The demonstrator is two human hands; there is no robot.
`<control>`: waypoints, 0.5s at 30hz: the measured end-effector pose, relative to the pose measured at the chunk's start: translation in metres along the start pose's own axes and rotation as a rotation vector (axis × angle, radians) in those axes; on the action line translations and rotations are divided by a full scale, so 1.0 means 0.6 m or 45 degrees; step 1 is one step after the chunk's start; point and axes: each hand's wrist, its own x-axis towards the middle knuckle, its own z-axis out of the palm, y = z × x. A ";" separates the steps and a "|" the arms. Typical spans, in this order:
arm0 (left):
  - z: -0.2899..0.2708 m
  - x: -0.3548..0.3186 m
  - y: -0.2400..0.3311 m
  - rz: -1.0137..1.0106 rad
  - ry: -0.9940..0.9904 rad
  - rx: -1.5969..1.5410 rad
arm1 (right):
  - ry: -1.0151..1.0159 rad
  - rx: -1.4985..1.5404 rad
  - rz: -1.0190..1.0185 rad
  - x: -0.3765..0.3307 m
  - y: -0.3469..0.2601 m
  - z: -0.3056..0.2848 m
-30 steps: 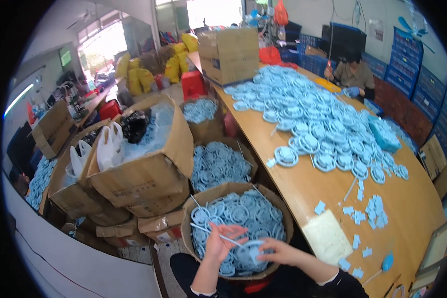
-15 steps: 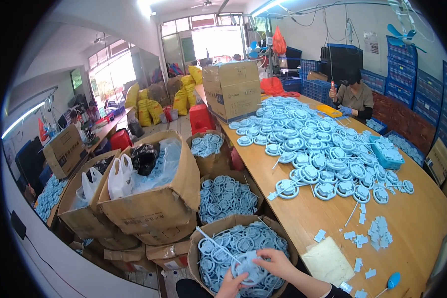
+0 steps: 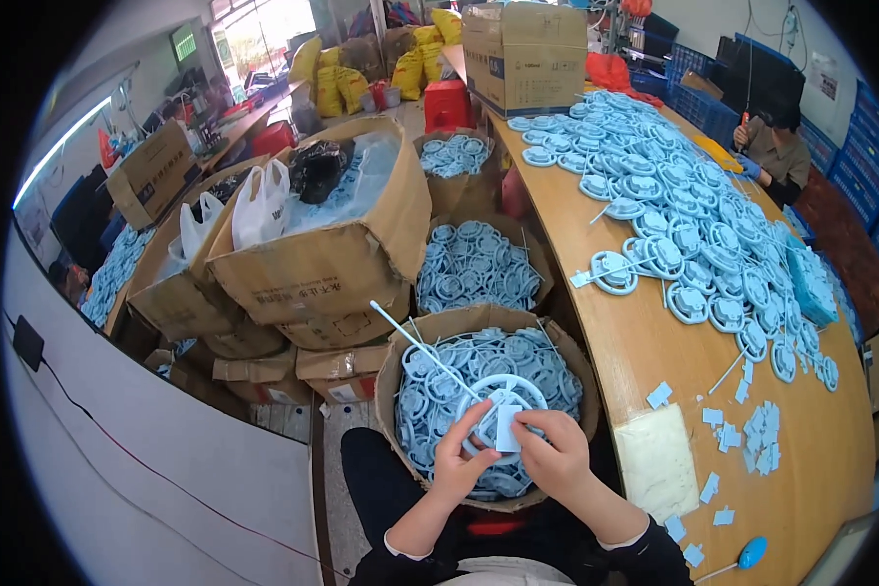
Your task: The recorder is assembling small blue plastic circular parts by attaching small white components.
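Above an open carton heaped with round light-blue plastic parts, I hold one such part, a ring with a long thin stick pointing up and left. My left hand is closed round the ring's left side. My right hand pinches a small flat rectangular pale-blue plate against the ring's middle. How the plate meets the ring is partly hidden by my fingers.
On the wooden table at right lie a big pile of the same parts, loose small plates, a whitish square sheet and a blue oval-headed stick. Large cartons stand left. A co-worker sits across the table.
My view has tilted down and shifted left. The ring is now raised and faces me more, with the small plate in my right fingers clearly over its middle.
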 end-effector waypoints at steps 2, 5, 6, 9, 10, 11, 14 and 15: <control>0.007 -0.004 -0.001 0.059 0.029 -0.070 | 0.129 -0.026 -0.032 -0.008 -0.005 0.003; 0.011 -0.010 0.005 0.117 0.075 -0.089 | 0.112 -0.036 -0.044 -0.010 -0.011 0.002; 0.011 -0.011 0.007 0.110 0.086 -0.042 | 0.107 -0.036 -0.045 -0.012 -0.012 0.004; 0.012 -0.011 0.005 0.206 0.024 0.163 | 0.049 -0.042 -0.031 -0.015 -0.015 0.011; 0.014 -0.012 0.007 0.204 0.025 0.162 | 0.065 -0.056 -0.025 -0.013 -0.018 0.010; 0.018 -0.013 0.011 0.225 0.027 0.184 | 0.082 -0.071 -0.017 -0.013 -0.020 0.008; 0.023 -0.016 0.008 0.201 0.065 0.145 | 0.151 -0.062 -0.063 -0.020 -0.011 0.016; 0.023 -0.017 0.006 0.160 0.101 0.087 | 0.148 -0.062 -0.062 -0.021 -0.011 0.016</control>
